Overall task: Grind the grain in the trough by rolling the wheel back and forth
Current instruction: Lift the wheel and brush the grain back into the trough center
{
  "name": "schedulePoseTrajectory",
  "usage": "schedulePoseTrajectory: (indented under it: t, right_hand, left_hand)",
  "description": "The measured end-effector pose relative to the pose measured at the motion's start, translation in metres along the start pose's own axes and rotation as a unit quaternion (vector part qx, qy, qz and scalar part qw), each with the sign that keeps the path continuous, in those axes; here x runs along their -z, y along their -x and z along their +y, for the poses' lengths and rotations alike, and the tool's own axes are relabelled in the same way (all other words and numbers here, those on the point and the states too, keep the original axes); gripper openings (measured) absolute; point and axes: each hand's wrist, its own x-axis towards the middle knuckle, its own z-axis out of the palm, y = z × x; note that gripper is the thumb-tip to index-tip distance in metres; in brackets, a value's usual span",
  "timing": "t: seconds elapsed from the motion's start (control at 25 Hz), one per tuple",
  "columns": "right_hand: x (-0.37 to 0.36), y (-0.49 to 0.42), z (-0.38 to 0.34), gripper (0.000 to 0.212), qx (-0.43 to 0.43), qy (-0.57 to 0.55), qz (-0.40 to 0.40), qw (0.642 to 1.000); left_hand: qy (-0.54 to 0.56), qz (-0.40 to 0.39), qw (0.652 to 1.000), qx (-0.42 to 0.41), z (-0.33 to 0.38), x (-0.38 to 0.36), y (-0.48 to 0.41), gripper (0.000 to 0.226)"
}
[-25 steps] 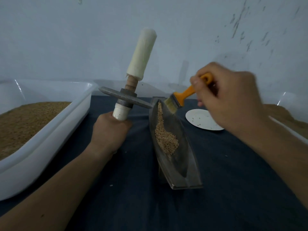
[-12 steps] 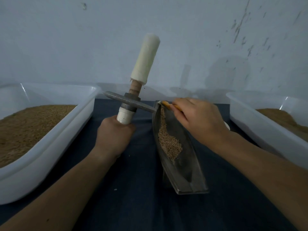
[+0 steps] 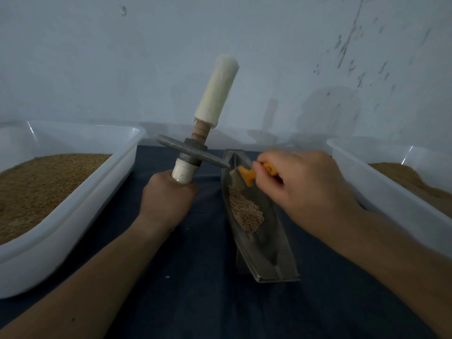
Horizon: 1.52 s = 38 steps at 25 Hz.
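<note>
A narrow metal trough (image 3: 274, 253) lies on the dark cloth with a small heap of grain (image 3: 245, 212) in its far half. My left hand (image 3: 166, 203) grips the lower white handle of the grinding wheel (image 3: 193, 154), held upright left of the trough and lifted clear of it. Its upper handle (image 3: 219, 90) is wrapped in white. My right hand (image 3: 305, 189) holds an orange-handled brush (image 3: 247, 176) over the trough's far end, bristles down just above the grain.
A white tub (image 3: 73, 211) of brown grain stands at the left. Another white tub (image 3: 381, 192) with ground grain stands at the right. A dark cloth (image 3: 195, 289) covers the table. A pale wall rises right behind.
My right hand has brought the brush down from above the trough's far end into the trough, and now the bristles point down at the grain. My left hand has kept the wheel almost still.
</note>
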Motion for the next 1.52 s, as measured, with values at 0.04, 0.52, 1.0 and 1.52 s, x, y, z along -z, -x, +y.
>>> schedulePoseTrajectory:
  t: [0.04, 0.52, 1.0, 1.52]
  right_hand:
    - [-0.001, -0.009, 0.002, 0.031, -0.008, 0.009, 0.014, 1.000]
    - [0.007, 0.010, -0.005, 0.036, 0.022, -0.002, -0.112, 0.993]
    - [0.006, 0.014, 0.010, 0.031, 0.006, -0.025, -0.114, 0.993]
    - [0.031, 0.056, 0.034, 0.017, -0.102, -0.149, 0.082, 0.980]
  left_hand:
    - [-0.003, -0.001, 1.000, -0.002, 0.000, 0.000, 0.000, 0.012]
    - [0.017, -0.008, 1.000, 0.007, 0.002, 0.002, 0.001, 0.012]
    - [0.009, -0.009, 1.000, -0.001, 0.000, 0.001, 0.000, 0.012]
    - [0.009, -0.008, 1.000, -0.002, 0.001, 0.001, 0.000, 0.014]
